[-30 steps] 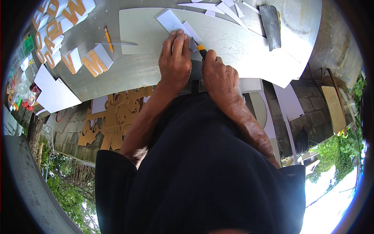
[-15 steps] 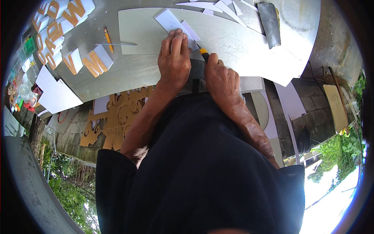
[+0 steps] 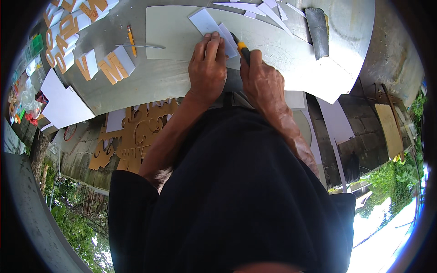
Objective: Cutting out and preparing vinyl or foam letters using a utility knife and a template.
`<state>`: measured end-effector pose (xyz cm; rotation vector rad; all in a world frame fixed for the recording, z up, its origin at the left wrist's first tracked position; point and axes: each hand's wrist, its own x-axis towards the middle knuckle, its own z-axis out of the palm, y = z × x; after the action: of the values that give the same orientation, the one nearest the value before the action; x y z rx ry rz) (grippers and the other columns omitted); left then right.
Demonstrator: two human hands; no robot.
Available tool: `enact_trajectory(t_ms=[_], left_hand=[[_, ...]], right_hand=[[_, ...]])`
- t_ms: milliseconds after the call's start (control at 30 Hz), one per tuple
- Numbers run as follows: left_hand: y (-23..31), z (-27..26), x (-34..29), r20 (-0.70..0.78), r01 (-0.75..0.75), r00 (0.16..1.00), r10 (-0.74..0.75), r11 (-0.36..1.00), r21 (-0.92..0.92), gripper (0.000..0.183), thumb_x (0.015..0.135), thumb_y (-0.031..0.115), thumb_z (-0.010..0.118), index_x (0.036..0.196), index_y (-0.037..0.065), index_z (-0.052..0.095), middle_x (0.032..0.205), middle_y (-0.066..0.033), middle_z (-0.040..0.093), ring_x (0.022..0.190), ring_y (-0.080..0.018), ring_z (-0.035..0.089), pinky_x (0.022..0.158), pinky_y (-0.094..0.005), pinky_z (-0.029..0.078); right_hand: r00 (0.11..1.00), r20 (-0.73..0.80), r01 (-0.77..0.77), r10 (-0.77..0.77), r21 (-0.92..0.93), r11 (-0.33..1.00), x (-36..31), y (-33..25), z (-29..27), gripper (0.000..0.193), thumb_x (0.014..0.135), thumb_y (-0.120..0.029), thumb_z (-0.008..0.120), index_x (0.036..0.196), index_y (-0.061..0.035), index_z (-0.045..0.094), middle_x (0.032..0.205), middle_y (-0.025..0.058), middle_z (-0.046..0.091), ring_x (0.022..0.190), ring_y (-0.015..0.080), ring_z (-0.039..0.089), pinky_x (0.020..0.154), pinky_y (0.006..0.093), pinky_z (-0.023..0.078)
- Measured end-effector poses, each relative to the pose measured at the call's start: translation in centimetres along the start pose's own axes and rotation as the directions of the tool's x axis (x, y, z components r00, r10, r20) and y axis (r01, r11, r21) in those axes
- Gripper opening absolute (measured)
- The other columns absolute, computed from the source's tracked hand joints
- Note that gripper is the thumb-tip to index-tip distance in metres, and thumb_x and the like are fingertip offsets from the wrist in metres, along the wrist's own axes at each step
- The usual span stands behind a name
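Note:
My left hand (image 3: 208,68) lies flat, fingers together, pressing a small white rectangular piece (image 3: 205,22) onto a pale cutting mat (image 3: 173,36) on the grey table (image 3: 159,82). My right hand (image 3: 262,82) is closed around a utility knife (image 3: 241,47) with a yellow and black handle. Its blade end points away from me, along the right edge of the white piece. The two hands sit side by side, almost touching.
White offcuts (image 3: 255,7) lie at the far edge, with a dark flat tool (image 3: 317,32) to the right. Orange and white cut-out letters (image 3: 111,66), a pencil (image 3: 131,38) and white sheets (image 3: 63,102) are on the left. An orange fretwork panel (image 3: 136,134) stands below the table.
Both hands and the knife hold nearly the same spot over the white piece. The view has shifted slightly, nothing else moved.

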<state>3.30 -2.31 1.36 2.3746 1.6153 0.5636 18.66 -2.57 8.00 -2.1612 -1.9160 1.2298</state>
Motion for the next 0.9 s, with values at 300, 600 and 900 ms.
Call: enact_trajectory(t_ms=[300, 600, 900], left_hand=[[0.1, -0.4, 0.1, 0.018, 0.001, 1.000, -0.001, 1.000, 0.006, 0.036, 0.077, -0.001, 0.068, 0.113, -0.010, 0.069, 0.121, -0.0144, 0.063, 0.114, -0.0314, 0.062, 0.093, -0.0397, 0.057], [0.1, -0.3, -0.1, 0.015, -0.004, 1.000, 0.004, 1.000, -0.005, 0.038, 0.078, 0.000, 0.067, 0.115, -0.010, 0.069, 0.122, -0.0145, 0.062, 0.116, -0.0314, 0.062, 0.094, -0.0394, 0.057], [-0.1, -0.1, -0.2, 0.007, 0.000, 1.000, 0.000, 1.000, 0.001, 0.036, 0.080, 0.001, 0.067, 0.114, -0.010, 0.069, 0.121, -0.0132, 0.063, 0.116, -0.0305, 0.062, 0.094, -0.0387, 0.057]], right_hand=[[0.994, -0.020, 0.110, -0.112, -0.070, 0.991, 3.0, -0.9, 0.8, 0.024, 0.102, -0.023, 0.057, 0.093, -0.0020, 0.048, 0.075, 0.0229, 0.069, 0.066, 0.0408, 0.072, 0.057, 0.0486, 0.058], [0.994, -0.009, 0.107, -0.108, -0.117, 0.987, 2.7, -1.2, 1.0, 0.023, 0.099, -0.020, 0.060, 0.093, -0.0016, 0.048, 0.072, 0.0215, 0.069, 0.065, 0.0400, 0.072, 0.057, 0.0482, 0.058], [0.992, -0.028, 0.122, -0.125, -0.092, 0.988, 2.6, -1.3, 0.9, 0.021, 0.097, -0.018, 0.061, 0.092, -0.0015, 0.049, 0.075, 0.0228, 0.070, 0.066, 0.0408, 0.072, 0.059, 0.0486, 0.058]])
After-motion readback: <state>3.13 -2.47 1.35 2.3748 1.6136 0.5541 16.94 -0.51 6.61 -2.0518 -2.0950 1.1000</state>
